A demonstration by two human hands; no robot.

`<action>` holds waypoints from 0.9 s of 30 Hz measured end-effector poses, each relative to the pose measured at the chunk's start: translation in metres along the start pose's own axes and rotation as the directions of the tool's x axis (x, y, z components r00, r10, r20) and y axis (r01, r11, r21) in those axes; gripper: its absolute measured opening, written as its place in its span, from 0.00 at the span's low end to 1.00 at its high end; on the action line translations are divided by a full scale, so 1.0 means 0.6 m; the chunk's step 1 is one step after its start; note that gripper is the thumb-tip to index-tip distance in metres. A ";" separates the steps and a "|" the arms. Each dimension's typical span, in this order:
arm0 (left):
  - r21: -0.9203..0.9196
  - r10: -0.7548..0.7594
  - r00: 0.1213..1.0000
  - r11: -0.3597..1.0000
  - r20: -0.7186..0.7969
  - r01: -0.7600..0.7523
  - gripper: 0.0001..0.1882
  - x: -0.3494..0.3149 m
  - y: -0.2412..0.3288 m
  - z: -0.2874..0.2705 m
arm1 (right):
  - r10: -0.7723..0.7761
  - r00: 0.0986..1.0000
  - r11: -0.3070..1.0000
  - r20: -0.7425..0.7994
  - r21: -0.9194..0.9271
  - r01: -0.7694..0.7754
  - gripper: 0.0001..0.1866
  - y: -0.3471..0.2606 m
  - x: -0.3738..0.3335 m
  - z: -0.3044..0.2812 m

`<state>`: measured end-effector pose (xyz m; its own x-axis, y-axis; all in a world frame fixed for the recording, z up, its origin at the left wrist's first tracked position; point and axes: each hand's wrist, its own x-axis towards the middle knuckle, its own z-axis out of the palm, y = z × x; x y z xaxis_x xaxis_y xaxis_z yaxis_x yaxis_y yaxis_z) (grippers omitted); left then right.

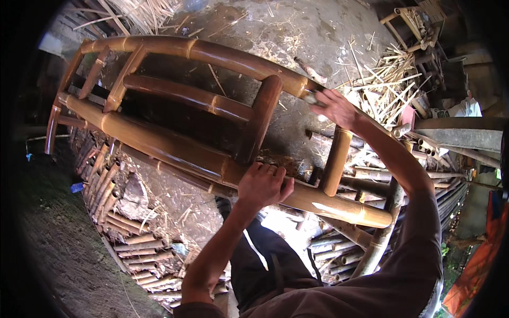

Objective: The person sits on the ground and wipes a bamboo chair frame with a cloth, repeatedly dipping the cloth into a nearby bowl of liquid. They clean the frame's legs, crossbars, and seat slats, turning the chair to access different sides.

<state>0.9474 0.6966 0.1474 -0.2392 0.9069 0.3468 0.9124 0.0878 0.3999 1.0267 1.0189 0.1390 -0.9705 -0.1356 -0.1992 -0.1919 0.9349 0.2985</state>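
A glossy brown bamboo frame (164,142), seemingly part of a piece of furniture, lies across the view from the far left to the near right. Its long near and far rails are joined by short crosspieces. My left hand (263,185) grips the near rail, fingers curled over the top beside a thick crosspiece (261,116). On the right end of the far rail (233,59), my right hand (338,109) presses down with fingers bent and slightly blurred. Something small and pale (312,99) shows at its fingertips; its kind is unclear.
Cut bamboo pieces (139,254) line the floor at lower left. Thin bamboo strips (389,79) are heaped beyond my right arm, with bamboo poles (366,185) stacked below. A small bamboo stand (405,29) stands far right. An orange cloth (477,270) hangs at the right edge.
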 end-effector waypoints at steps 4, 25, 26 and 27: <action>-0.031 -0.005 1.000 1.000 0.012 0.005 0.15 0.005 0.000 -0.003 | 0.291 0.872 0.957 -0.393 0.108 -0.270 0.24 -0.007 0.169 0.021; -0.043 -0.006 0.998 0.999 0.061 0.009 0.14 -0.001 0.010 0.002 | 0.879 0.474 0.308 0.059 0.688 -0.657 0.21 -0.047 0.274 -0.037; -0.031 0.005 0.998 1.000 0.060 -0.003 0.12 -0.004 0.008 0.001 | 0.843 0.538 0.377 0.014 0.698 -0.609 0.20 -0.042 0.257 -0.031; -0.022 0.011 0.998 1.000 0.060 -0.010 0.12 -0.003 0.006 -0.002 | 0.800 0.600 0.444 -0.028 0.700 -0.559 0.19 -0.038 0.236 -0.017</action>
<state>0.9505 0.6949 0.1492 -0.2089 0.9309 0.2995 0.9069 0.0699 0.4154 0.8919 0.9752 0.1135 -0.7396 0.6572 0.1451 0.5597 0.7203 -0.4096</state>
